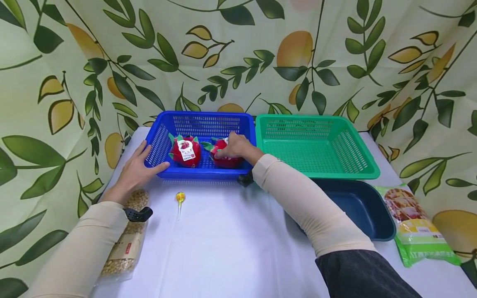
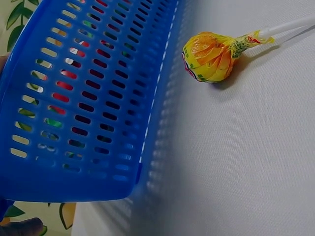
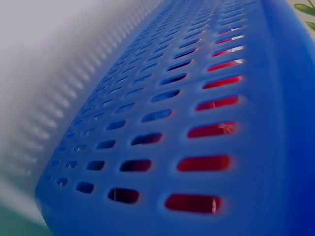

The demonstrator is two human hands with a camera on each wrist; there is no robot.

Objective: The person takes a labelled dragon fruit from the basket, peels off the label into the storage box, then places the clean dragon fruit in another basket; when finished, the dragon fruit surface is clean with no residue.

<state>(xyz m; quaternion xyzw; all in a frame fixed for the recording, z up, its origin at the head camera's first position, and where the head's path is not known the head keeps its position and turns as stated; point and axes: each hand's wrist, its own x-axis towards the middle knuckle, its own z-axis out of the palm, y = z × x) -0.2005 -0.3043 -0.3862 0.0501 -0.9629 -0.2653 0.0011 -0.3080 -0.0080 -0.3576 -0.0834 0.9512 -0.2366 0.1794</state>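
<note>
Two red dragon fruits with green tips are inside a blue plastic basket (image 1: 206,176). The left dragon fruit (image 1: 191,159) carries a white label facing up. Over the right dragon fruit (image 1: 222,160) my right hand (image 1: 238,148) reaches down and grips it, covering much of its right side. My left hand (image 1: 138,169) rests at the basket's front left corner, thumb and fingers spread along the rim. In the right wrist view, red fruit shows through the slots of the basket wall (image 3: 147,103); that hand is out of sight there.
A yellow-wrapped lollipop (image 1: 180,198) lies before the basket. Beside my left forearm is a bag of pale beans or grains (image 1: 123,252). To the right stand a green basket (image 1: 316,176), a dark blue tub (image 1: 389,223) partly behind my right arm, and a green-yellow food package (image 1: 421,231).
</note>
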